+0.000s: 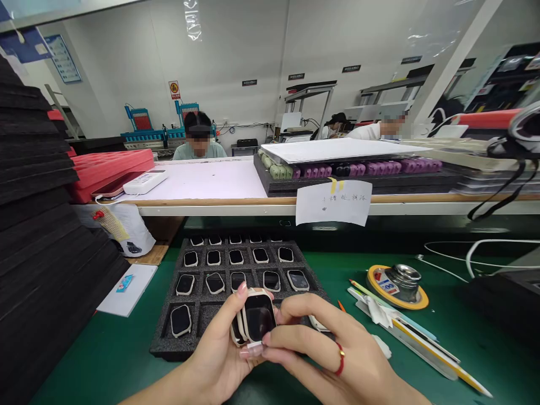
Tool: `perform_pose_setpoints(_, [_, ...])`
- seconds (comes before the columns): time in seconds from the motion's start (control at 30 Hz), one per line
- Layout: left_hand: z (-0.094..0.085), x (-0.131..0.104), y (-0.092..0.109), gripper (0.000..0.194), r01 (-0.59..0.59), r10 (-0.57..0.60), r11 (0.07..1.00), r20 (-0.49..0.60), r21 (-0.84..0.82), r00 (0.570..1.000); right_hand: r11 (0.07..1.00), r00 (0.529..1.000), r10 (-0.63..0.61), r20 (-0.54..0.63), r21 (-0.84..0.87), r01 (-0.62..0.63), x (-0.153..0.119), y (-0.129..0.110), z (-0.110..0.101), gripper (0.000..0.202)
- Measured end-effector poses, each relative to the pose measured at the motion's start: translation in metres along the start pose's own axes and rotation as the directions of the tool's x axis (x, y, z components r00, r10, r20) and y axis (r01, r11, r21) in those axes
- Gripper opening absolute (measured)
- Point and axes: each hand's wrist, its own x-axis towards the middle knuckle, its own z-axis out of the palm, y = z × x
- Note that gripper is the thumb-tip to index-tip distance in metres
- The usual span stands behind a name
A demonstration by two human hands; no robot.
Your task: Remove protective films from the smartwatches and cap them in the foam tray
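My left hand (pixel 223 349) is closed around a small stack of light-rimmed smartwatches (pixel 259 316), their dark screens turned towards me. My right hand (pixel 324 343), a red band on one finger, pinches at the lower edge of the front watch, where a small clear strip (pixel 254 347) shows between the fingertips. Just behind both hands lies a black foam tray (pixel 202 320) with rows of compartments. Most visible compartments hold a watch face up, such as the one at the front left (pixel 181 320); one beside it has none. My hands cover part of the front row.
On the green bench right stand a yellow-rimmed dish with a metal-topped jar (pixel 405 281), pens and tools (pixel 422 343). Black foam sheets (pixel 34 225) pile up at left, near a white card (pixel 126 289). A shelf (pixel 219 209) crosses behind; co-workers sit beyond it.
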Motion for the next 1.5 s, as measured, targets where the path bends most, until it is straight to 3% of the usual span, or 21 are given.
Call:
perform_pose_setpoints(0.17, [0.002,0.000,0.000,0.042,-0.048,0.049,0.996,-0.018,0.075,0.999,0.971,0.971,0.061,-0.232,0.239,-0.004,-0.003,0.008,0.003,0.031])
perform_pose_setpoints(0.23, [0.002,-0.001,0.000,0.046,-0.055,0.058,0.993,-0.033,0.102,0.998,0.970,0.981,0.051,-0.186,0.242,-0.004,-0.007,0.011,-0.001,0.040])
perform_pose_setpoints(0.4, [0.003,-0.003,0.000,0.050,-0.042,0.051,0.995,-0.115,0.086,0.992,0.971,0.999,-0.030,0.028,0.240,0.022,-0.020,0.018,-0.003,0.039])
perform_pose_setpoints(0.5, [0.004,-0.003,0.000,0.051,-0.031,0.040,0.997,-0.132,0.072,0.990,0.979,0.994,-0.098,0.048,0.182,0.088,-0.019,0.023,0.001,0.040])
perform_pose_setpoints(0.63, [0.002,-0.001,-0.002,0.050,-0.085,0.095,0.990,-0.091,0.111,0.991,0.981,0.981,-0.192,-0.011,0.035,0.193,-0.008,0.021,0.006,0.040])
perform_pose_setpoints(0.77, [-0.004,0.002,-0.009,0.044,-0.146,0.160,0.965,-0.049,0.216,0.986,0.999,1.000,-0.025,0.010,0.032,0.024,-0.001,0.016,0.016,0.059])
perform_pose_setpoints(0.9, [-0.004,0.002,-0.007,0.047,-0.125,0.143,0.966,-0.066,0.226,0.988,0.963,0.989,0.143,0.038,0.224,-0.148,-0.001,0.019,0.021,0.054])
perform_pose_setpoints(1.03, [-0.001,0.000,-0.002,0.051,-0.107,0.133,0.976,-0.128,0.191,0.983,0.935,0.978,0.203,0.041,0.289,-0.206,0.000,0.025,0.018,0.060])
perform_pose_setpoints(1.23, [-0.001,0.000,0.000,0.045,-0.123,0.139,0.967,-0.058,0.225,0.989,0.978,0.994,0.082,0.075,0.185,-0.095,0.002,0.033,0.006,0.055])
perform_pose_setpoints(1.37, [0.002,0.002,0.008,0.020,-0.238,0.254,0.961,-0.112,0.138,0.961,0.980,0.981,0.188,0.049,0.049,-0.191,-0.014,0.053,0.006,0.040])
perform_pose_setpoints(1.43, [0.005,0.002,0.014,0.013,-0.259,0.275,0.958,-0.139,0.123,0.951,0.971,0.962,0.240,0.132,-0.022,-0.239,-0.029,0.064,0.011,0.033])
perform_pose_setpoints(1.5, [0.006,0.001,0.017,0.018,-0.262,0.281,0.952,-0.107,0.161,0.954,0.966,0.937,0.258,0.237,-0.085,-0.245,-0.043,0.073,0.016,0.032])
